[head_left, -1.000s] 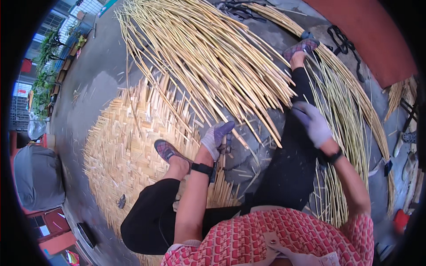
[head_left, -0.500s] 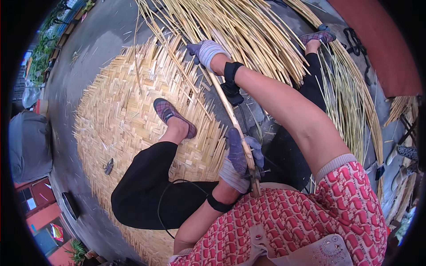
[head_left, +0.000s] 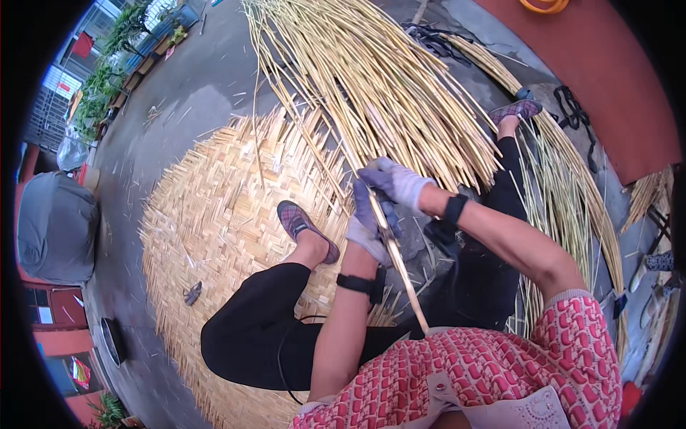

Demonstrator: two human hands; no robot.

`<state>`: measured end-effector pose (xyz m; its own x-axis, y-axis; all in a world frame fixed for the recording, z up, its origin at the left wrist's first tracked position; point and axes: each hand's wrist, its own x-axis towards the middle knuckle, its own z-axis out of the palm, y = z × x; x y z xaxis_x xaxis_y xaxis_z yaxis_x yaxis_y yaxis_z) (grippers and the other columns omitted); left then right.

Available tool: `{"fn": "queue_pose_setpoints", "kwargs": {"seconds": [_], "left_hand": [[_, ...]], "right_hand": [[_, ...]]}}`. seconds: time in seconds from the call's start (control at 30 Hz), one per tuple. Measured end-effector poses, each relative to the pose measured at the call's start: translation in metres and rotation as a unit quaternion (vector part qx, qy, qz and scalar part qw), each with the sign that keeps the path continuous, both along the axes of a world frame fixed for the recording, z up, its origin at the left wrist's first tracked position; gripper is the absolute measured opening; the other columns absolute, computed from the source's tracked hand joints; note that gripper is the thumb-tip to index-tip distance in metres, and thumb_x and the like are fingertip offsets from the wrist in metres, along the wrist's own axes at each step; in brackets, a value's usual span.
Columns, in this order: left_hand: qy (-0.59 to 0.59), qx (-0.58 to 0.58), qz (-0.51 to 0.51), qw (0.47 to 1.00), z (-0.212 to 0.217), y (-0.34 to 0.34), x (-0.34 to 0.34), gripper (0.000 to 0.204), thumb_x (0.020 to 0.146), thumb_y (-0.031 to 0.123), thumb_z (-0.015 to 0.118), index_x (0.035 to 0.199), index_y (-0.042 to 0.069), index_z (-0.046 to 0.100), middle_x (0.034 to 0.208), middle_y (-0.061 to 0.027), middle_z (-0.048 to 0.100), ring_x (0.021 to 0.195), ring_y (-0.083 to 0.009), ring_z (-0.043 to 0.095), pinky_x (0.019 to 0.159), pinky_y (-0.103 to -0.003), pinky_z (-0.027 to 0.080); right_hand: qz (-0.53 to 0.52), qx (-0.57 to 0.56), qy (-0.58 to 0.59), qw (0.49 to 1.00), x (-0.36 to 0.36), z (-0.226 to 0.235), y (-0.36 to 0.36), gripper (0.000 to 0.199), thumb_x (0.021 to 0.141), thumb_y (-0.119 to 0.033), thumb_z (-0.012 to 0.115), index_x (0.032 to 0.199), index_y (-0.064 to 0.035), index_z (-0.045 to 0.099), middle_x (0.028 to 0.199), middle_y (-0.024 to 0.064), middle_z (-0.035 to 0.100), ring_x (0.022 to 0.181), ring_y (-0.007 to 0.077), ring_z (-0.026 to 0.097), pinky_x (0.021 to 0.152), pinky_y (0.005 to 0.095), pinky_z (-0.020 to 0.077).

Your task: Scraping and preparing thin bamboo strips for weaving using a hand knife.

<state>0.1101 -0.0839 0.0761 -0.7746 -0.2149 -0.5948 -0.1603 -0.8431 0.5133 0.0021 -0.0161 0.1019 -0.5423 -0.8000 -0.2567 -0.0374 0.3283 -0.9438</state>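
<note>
A long pale reed stalk (head_left: 409, 286) runs from the loose pile down to my lap. My left hand (head_left: 370, 223), in a grey-purple work glove, is closed around its middle. A small dark part shows by the left palm, too hidden to name. Just beyond, my right hand (head_left: 401, 182), gloved the same way, is closed on the stalk's farther stretch, close to the left fingers. A large woven reed mat (head_left: 207, 207) lies under my bent left leg. Ahead, a thick pile of loose reed stalks (head_left: 386, 86) points toward me.
A tied bundle of reeds (head_left: 572, 164) curves along my right, beside a black strap (head_left: 574, 118) and a red-brown panel (head_left: 593, 79). A grey covered object (head_left: 57, 227) stands at the far left, with potted plants (head_left: 107, 86) behind. A small dark item (head_left: 193, 293) lies on the mat.
My right hand has drawn back toward me, close to the left. My left hand has moved forward, away from my waist, along the stalk. The view has shifted, showing more ground ahead.
</note>
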Motion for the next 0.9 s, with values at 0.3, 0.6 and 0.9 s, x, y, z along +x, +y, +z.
{"fn": "queue_pose_setpoints", "kwargs": {"seconds": [0.3,0.6,0.9], "left_hand": [[-0.063,-0.105,0.084,0.989,-0.034,0.048,-0.098,0.051,0.071,0.058,0.072,0.085,0.014,0.05,0.057,-0.0022,0.045,0.037,-0.0188,0.047,0.032,-0.029,0.041],[-0.065,-0.046,0.139,0.987,-0.067,-0.092,-0.203,0.061,0.072,0.061,0.07,0.089,0.006,0.048,0.055,-0.0071,0.044,0.041,-0.0198,0.049,0.034,-0.034,0.04],[0.069,0.085,0.126,0.986,-0.041,0.12,-0.11,0.04,0.078,0.046,0.072,0.095,0.014,0.055,0.063,0.0015,0.048,0.04,-0.0139,0.045,0.034,-0.03,0.036]], "right_hand": [[0.058,0.228,0.375,0.897,0.046,-0.011,0.146,0.034,0.092,-0.038,0.051,0.095,-0.0047,0.057,0.068,0.0217,0.06,0.068,0.0398,0.062,0.057,0.0461,0.0475],[0.093,0.676,0.072,0.727,0.29,0.046,0.543,0.036,0.085,-0.041,0.057,0.087,-0.0058,0.057,0.064,0.0174,0.062,0.058,0.036,0.063,0.057,0.0486,0.0507],[-0.256,0.316,0.147,0.902,0.154,-0.02,0.374,0.031,0.089,-0.023,0.062,0.11,-0.0036,0.054,0.095,0.0183,0.065,0.086,0.0337,0.063,0.073,0.0369,0.0486]]}}
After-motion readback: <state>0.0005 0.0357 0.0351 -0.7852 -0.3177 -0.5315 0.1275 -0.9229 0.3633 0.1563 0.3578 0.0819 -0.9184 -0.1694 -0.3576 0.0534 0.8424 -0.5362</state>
